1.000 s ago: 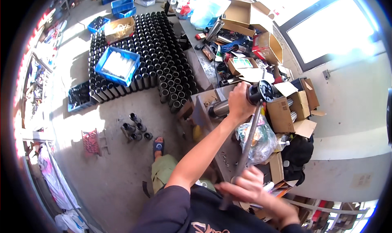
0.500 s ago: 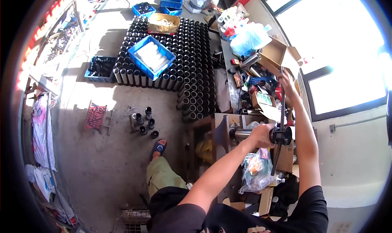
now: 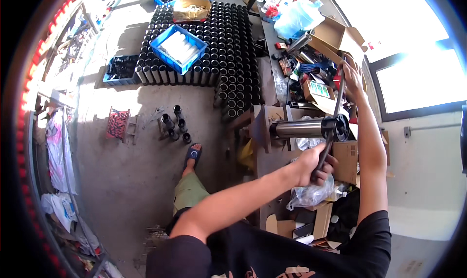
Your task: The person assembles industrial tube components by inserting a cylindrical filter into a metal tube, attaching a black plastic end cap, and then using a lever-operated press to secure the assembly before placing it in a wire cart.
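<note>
A shiny metal cylinder lies level over the bench, its left end against a brown upright fixture. At its right end is a black collar with an open round mouth. A long dark metal bar crosses the collar, slanting from upper right to lower left. My left hand is closed round the bar's lower part, just below the cylinder. Higher up, my right hand grips the bar's upper end, its fingers partly hidden behind it.
Rows of black tubes stand on the floor, bearing a blue crate of white pieces and a cardboard box. Several loose black parts stand near my foot. Tools, bags and open cartons crowd the bench.
My left hand has left the cylinder beside the collar and now holds the bar's lower part. The right hand stays on the upper end. The whole view has shifted slightly.
</note>
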{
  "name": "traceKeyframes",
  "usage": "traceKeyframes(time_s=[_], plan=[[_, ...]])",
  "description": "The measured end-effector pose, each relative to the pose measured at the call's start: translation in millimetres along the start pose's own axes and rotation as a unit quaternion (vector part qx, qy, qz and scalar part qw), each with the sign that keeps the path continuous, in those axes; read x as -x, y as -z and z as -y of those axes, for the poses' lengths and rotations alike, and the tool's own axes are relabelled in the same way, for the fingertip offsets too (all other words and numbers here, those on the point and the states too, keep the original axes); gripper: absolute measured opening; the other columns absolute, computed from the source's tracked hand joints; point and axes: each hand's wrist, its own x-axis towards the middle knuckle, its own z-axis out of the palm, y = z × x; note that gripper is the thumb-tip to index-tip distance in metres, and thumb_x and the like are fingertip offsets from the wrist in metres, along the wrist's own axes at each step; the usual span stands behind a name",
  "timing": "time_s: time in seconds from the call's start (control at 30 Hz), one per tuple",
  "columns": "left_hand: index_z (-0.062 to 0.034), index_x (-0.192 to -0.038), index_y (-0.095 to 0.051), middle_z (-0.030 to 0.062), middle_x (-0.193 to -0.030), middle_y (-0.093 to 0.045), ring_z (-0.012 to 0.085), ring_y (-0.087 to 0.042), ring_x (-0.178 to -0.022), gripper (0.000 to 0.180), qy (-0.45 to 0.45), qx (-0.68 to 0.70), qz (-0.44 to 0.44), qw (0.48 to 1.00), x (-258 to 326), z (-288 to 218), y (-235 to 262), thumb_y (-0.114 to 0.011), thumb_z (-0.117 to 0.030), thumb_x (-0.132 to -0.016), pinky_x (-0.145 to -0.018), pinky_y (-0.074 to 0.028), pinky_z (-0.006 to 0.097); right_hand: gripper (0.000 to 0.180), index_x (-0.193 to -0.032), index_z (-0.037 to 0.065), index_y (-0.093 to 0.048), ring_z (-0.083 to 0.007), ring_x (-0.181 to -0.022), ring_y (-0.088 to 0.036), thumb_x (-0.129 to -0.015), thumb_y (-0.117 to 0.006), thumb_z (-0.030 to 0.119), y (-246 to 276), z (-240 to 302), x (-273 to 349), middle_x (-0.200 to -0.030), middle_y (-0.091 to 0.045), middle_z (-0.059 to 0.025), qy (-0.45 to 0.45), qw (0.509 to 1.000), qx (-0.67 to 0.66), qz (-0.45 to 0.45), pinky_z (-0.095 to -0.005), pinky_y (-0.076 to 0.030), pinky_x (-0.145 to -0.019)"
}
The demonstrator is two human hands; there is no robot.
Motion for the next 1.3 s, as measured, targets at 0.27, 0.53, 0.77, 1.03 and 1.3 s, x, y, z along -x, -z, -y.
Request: traceKeyframes(time_s=[0.27,0.53,0.77,1.03,1.3], plan=[[-0.0011,-0.093,-0.068,-0.0014,-0.064,-0.053,0.0090,-0.048,-0.050,0.019,0.098,-0.649,-0.124,0.744,60.0,-210.4,-20.0,-0.075,-0.018,-0.086,-0.041,-0.039,0.028,0.026,-0.108,0.012,-0.069,-0.0318,-0.112,-0.061,-0.101,-0.049,0.027,-7.9,-40.1,177.5,-0.117,-0.068,-0.0075,-0.096,0.976,0.116,-0.157,-0.0431,-0.046,-0.097],[-0.0108,-0.096,-0.064,0.0101,-0.072,-0.070,0.0301,-0.067,-0.054,0.014,-0.376,-0.884,-0.258,-0.098,-22.2,-142.0,10.9,-0.057,-0.012,-0.084,-0.048,-0.052,0.043,0.040,-0.127,0.014,-0.064,-0.0338,-0.091,-0.070,-0.088,-0.064,0.016,6.9,-74.9,212.3,-0.100,-0.072,-0.0135,-0.043,0.924,0.294,-0.241,-0.0448,-0.057,-0.077],[-0.0084,-0.087,-0.056,0.0136,-0.067,-0.061,0.0374,-0.065,-0.064,0.011,-0.337,-0.941,0.039,-0.011,-43.6,-298.0,-30.3,-0.063,-0.008,-0.078,-0.056,-0.049,0.047,0.045,-0.080,0.004,-0.069,-0.0332,-0.078,-0.068,-0.095,-0.061,0.046,29.0,184.0,340.4,-0.075,-0.070,-0.0162,-0.356,0.897,0.052,-0.259,-0.0460,-0.049,-0.082],[-0.0089,-0.088,-0.070,0.0111,-0.084,-0.069,0.0338,-0.065,-0.082,0.016,-0.588,-0.798,-0.118,0.061,-147.6,-263.5,31.8,-0.055,-0.015,-0.085,-0.075,-0.049,0.047,0.052,-0.067,0.000,-0.066,-0.0265,-0.057,-0.063,-0.090,-0.071,0.046,120.5,108.9,366.0,-0.061,-0.063,-0.0093,-0.292,0.873,-0.325,0.217,-0.0421,-0.048,-0.054],[0.0016,-0.092,-0.064,0.0171,-0.082,-0.061,0.0344,-0.061,-0.075,0.018,-0.578,-0.781,0.200,0.123,-206.3,-290.8,-20.2,-0.050,-0.009,-0.088,-0.072,-0.049,0.045,0.037,-0.085,0.002,-0.074,-0.0157,-0.060,-0.056,-0.092,-0.071,0.038,-58.6,390.0,335.3,-0.064,-0.063,-0.0051,-0.360,0.599,-0.716,-0.006,-0.0380,-0.047,-0.058]])
